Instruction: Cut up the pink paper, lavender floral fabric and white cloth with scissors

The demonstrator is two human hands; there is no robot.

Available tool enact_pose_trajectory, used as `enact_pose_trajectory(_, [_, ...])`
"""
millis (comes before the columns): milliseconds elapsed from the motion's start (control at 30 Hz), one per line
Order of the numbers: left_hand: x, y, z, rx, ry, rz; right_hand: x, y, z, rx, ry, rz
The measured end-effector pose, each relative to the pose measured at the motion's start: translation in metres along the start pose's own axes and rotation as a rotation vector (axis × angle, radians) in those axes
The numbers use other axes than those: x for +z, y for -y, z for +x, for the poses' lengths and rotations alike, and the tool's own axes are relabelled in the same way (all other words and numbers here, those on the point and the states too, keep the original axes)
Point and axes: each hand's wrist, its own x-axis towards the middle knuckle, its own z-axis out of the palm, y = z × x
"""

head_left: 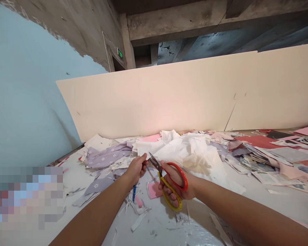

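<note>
My right hand (177, 181) is wrapped round a pair of scissors (157, 165), one handle loop red and the other yellow. The dark blades point up and left, their tips slightly apart. Just left of the tips, my left hand (138, 169) is closed in a pinch; what lies between its fingers is too small to make out. Beyond both hands spreads a crumpled white cloth (179, 145). A pink piece (154, 190) lies on the table under the scissors, and white scraps (135, 206) with a blue strip (134, 194) are below my left hand.
Lilac flowered fabric (109, 155) lies on the left. Layered offcuts (259, 159) and a red piece (256, 141) are piled on the right of the grey table (159, 229). A tall cream board (169, 99) stands along the back, beside a blue wall (28, 85).
</note>
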Motion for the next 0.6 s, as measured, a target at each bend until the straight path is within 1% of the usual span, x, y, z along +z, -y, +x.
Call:
enact_pose_trajectory(167, [0.0, -0.001, -0.001, 0.036, 0.02, -0.003, 0.002, 0.003, -0.006, 0.013, -0.038, -0.025])
enact_pose_trajectory(300, [0.001, -0.004, -0.003, 0.064, 0.016, -0.039, 0.002, 0.007, -0.012, 0.016, -0.02, -0.042])
enact_pose_trajectory(433, [0.001, -0.005, -0.004, 0.07, -0.004, -0.061, 0.003, 0.011, -0.017, 0.059, -0.003, -0.04])
enact_pose_trajectory(600, [0.003, -0.005, -0.007, 0.073, -0.008, -0.065, 0.002, 0.012, -0.019, 0.058, 0.008, -0.041])
